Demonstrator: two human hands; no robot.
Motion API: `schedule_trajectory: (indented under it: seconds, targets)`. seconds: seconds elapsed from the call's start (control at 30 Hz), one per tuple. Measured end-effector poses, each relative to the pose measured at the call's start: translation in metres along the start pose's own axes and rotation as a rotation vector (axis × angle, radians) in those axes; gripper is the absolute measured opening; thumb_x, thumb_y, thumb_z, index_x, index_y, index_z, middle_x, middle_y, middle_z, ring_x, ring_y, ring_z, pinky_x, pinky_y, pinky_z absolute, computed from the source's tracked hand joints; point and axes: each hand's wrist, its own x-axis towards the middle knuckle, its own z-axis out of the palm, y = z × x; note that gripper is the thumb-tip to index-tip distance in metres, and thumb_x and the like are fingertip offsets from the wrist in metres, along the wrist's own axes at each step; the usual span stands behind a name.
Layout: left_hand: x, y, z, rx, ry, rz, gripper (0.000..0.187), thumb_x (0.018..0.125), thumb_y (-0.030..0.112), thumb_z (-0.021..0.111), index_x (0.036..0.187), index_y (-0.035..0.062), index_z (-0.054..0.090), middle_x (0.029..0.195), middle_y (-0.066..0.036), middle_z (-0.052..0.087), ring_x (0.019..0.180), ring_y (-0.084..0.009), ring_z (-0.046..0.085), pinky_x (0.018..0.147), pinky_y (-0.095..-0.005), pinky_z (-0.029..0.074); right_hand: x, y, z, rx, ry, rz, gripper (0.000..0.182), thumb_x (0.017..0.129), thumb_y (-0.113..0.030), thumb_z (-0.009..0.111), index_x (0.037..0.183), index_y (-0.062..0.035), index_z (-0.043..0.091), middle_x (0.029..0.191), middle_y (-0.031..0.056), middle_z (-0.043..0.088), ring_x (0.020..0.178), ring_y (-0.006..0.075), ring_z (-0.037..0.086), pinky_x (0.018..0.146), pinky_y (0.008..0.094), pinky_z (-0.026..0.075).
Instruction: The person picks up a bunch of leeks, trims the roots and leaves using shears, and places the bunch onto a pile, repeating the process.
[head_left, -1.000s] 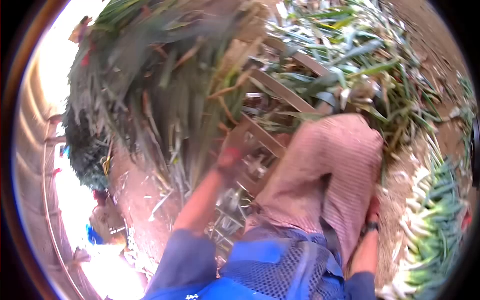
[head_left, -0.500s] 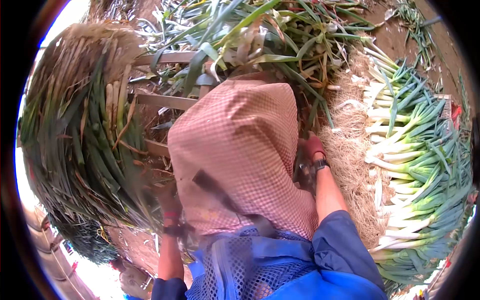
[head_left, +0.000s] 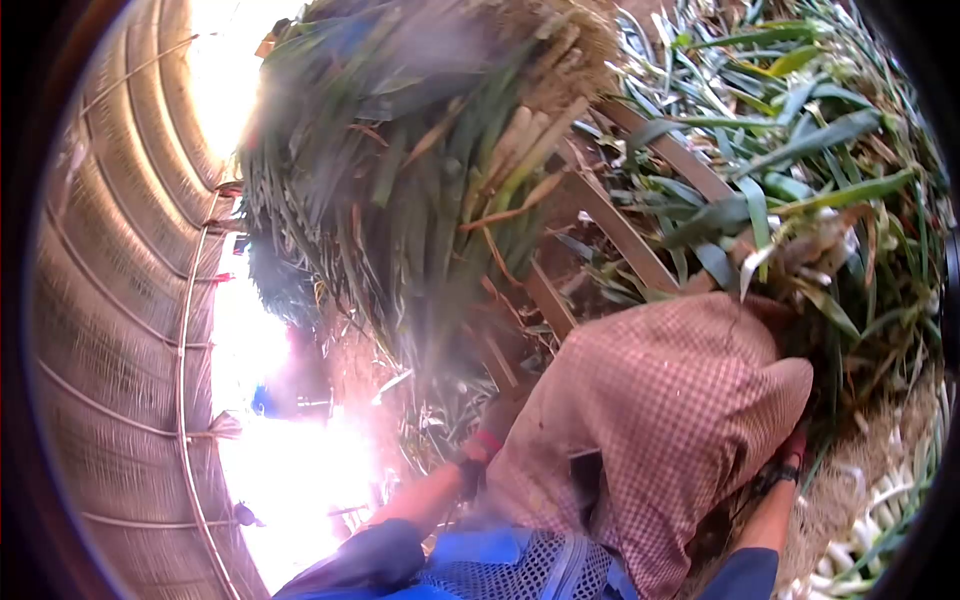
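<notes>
A checked red-and-white cloth (head_left: 650, 410) covers my lap and knees. At its left edge is my left hand (head_left: 490, 442), blurred, with a reddish cuff and a dark band at the wrist; its fingers are hidden. My right hand (head_left: 793, 452) is low against the cloth's right side, also red at the cuff, and a dark watch shows on the wrist. Its fingers are out of sight too. Beyond my left hand is a big stack of leeks (head_left: 400, 220) with long green leaves and earthy root ends. Whether either hand holds anything is not visible.
Flat wooden slats (head_left: 625, 235) lie between the stack and my knees. Loose leek leaves (head_left: 790, 180) are heaped ahead on the right. Pale-stemmed leeks (head_left: 860, 540) lie in a row at the lower right. A ribbed sheet wall (head_left: 120, 330) rises at left, beside bright glare.
My view has swung to the left, so the stack and wall fill more of it. The trimmed row has slid to the lower right. Both hands stay low beside the cloth.
</notes>
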Motion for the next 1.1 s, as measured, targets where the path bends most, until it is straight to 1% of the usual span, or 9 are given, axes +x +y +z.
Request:
schedule_trajectory:
  seconds: [0.17, 0.23, 0.3, 0.4, 0.6, 0.77, 0.97, 1.0, 1.1]
  targets:
    - [0.010, 0.007, 0.000, -0.020, 0.079, 0.042, 0.032, 0.091, 0.021, 0.068, 0.120, 0.0141, 0.077, 0.112, -0.017, 0.075, 0.102, -0.0392, 0.072, 0.092, -0.0465, 0.056, -0.024, -0.058, -0.032, 0.232, 0.041, -0.104, 0.046, 0.098, -0.025, 0.065, 0.138, -0.0034, 0.066, 0.131, 0.0157, 0.073, 0.115, 0.0310, 0.070, 0.102, 0.0417, 0.052]
    - [0.021, 0.013, -0.006, 0.024, -0.184, -0.194, 0.034, 0.093, 0.026, 0.066, 0.124, 0.0209, 0.076, 0.118, -0.015, 0.075, 0.108, -0.0384, 0.072, 0.095, -0.0456, 0.056, -0.055, -0.076, -0.055, 0.535, 0.139, -0.153, 0.044, 0.094, -0.022, 0.071, 0.134, -0.0016, 0.069, 0.128, 0.0166, 0.075, 0.113, 0.0319, 0.070, 0.102, 0.0419, 0.053]
    - [0.020, 0.001, -0.003, -0.023, -0.092, -0.033, 0.036, 0.094, 0.032, 0.066, 0.128, 0.0243, 0.075, 0.122, -0.014, 0.075, 0.111, -0.0365, 0.072, 0.095, -0.0445, 0.057, -0.090, -0.107, -0.091, 0.943, 0.298, -0.156, 0.033, 0.093, -0.021, 0.073, 0.123, -0.0052, 0.071, 0.106, 0.0106, 0.078, 0.088, 0.0256, 0.072, 0.081, 0.0387, 0.058]
    - [0.028, 0.016, -0.024, -0.042, -0.183, -0.058, 0.040, 0.094, 0.037, 0.067, 0.131, 0.0222, 0.074, 0.124, -0.015, 0.074, 0.113, -0.0364, 0.071, 0.096, -0.0440, 0.056, -0.174, -0.155, -0.199, 1.382, 0.105, 0.211, 0.021, 0.098, -0.034, 0.071, 0.095, -0.0181, 0.059, 0.071, -0.0066, 0.052, 0.053, 0.0057, 0.048, 0.047, 0.0236, 0.038]
    - [0.052, 0.024, -0.061, -0.270, -0.040, -0.024, 0.052, 0.094, 0.043, 0.070, 0.136, 0.0122, 0.070, 0.129, -0.019, 0.072, 0.118, -0.0364, 0.070, 0.101, -0.0432, 0.055, -0.238, -0.183, -0.298, 1.253, 0.282, 0.111, 0.022, 0.103, -0.037, 0.066, 0.096, -0.0182, 0.057, 0.065, -0.0072, 0.048, 0.043, 0.0063, 0.042, 0.038, 0.0242, 0.031]
    - [0.060, 0.053, -0.109, -1.004, 0.022, 0.063, 0.051, 0.096, 0.029, 0.077, 0.137, 0.0017, 0.067, 0.132, -0.013, 0.073, 0.118, -0.0186, 0.069, 0.105, -0.0344, 0.053, -0.293, -0.259, -0.363, 1.082, 0.467, -0.157, 0.017, 0.104, -0.028, 0.065, 0.108, -0.0114, 0.066, 0.068, -0.0059, 0.052, 0.047, 0.0059, 0.045, 0.041, 0.0247, 0.033]
    - [0.061, 0.078, -0.125, -1.213, -0.040, 0.225, 0.045, 0.103, 0.012, 0.069, 0.143, -0.0051, 0.059, 0.134, -0.010, 0.070, 0.121, -0.0150, 0.065, 0.103, -0.0315, 0.053, -0.319, -0.362, -0.393, 0.574, 0.459, -0.498, 0.024, 0.101, -0.016, 0.067, 0.114, 0.0038, 0.066, 0.084, 0.0004, 0.067, 0.072, 0.0081, 0.058, 0.063, 0.0306, 0.048]
    - [0.062, 0.081, -0.123, -1.217, -0.040, 0.242, 0.045, 0.103, 0.012, 0.069, 0.143, -0.0051, 0.059, 0.134, -0.010, 0.070, 0.121, -0.0150, 0.065, 0.103, -0.0315, 0.053, -0.314, -0.363, -0.404, 0.146, 0.404, -0.471, 0.033, 0.100, -0.015, 0.068, 0.125, 0.0066, 0.063, 0.086, 0.0026, 0.069, 0.073, 0.0102, 0.059, 0.066, 0.0304, 0.051]
    - [0.054, 0.076, -0.115, -1.420, -0.123, 0.199, 0.046, 0.104, 0.014, 0.068, 0.146, -0.0030, 0.058, 0.133, -0.009, 0.070, 0.117, -0.0145, 0.066, 0.101, -0.0294, 0.052, -0.328, -0.368, -0.375, 0.565, 0.498, -0.450, 0.040, 0.098, -0.014, 0.069, 0.133, 0.0045, 0.063, 0.084, 0.0066, 0.069, 0.071, 0.0131, 0.059, 0.064, 0.0333, 0.051]
